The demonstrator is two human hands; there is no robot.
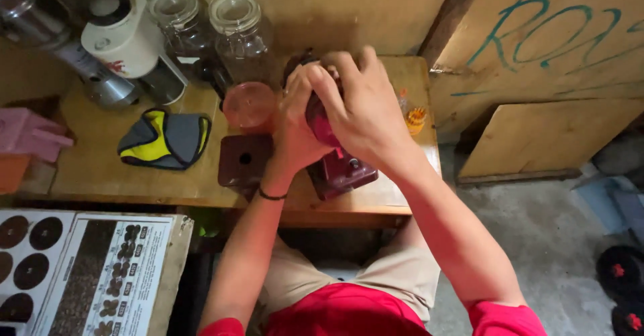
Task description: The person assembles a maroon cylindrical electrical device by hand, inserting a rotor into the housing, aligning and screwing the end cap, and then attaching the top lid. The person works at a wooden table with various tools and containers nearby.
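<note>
1. The dark red grinder (339,168) stands near the front edge of the wooden table (100,168), in front of the person's lap. Its long axis runs upright, from the square, glossy base up to a rounded top that points toward the camera and slightly toward the wall.
2. The left hand (295,131) wraps the grinder's upper body from the left side, fingers curled around it; a thin dark band sits on that wrist.
3. The right hand (362,108) is clamped over the top from the right, knuckles up, fingers reaching across to meet the left hand — the two hands are pressed together on the same piece.
4. The hands hide most of the upper part; only a strip of smooth magenta surface shows between them.
5. Just left of the base lies a square dark red lid (245,159) with a round hole in its middle, flat on the table.
6. Behind it stands a round translucent pink cup (249,105), close to the left hand.
7. Further left lies a soft, folded grey and yellow cloth (164,138).
8. Two clear glass jars (241,31) with lids stand at the back by the wall — smooth and cylindrical.
</note>
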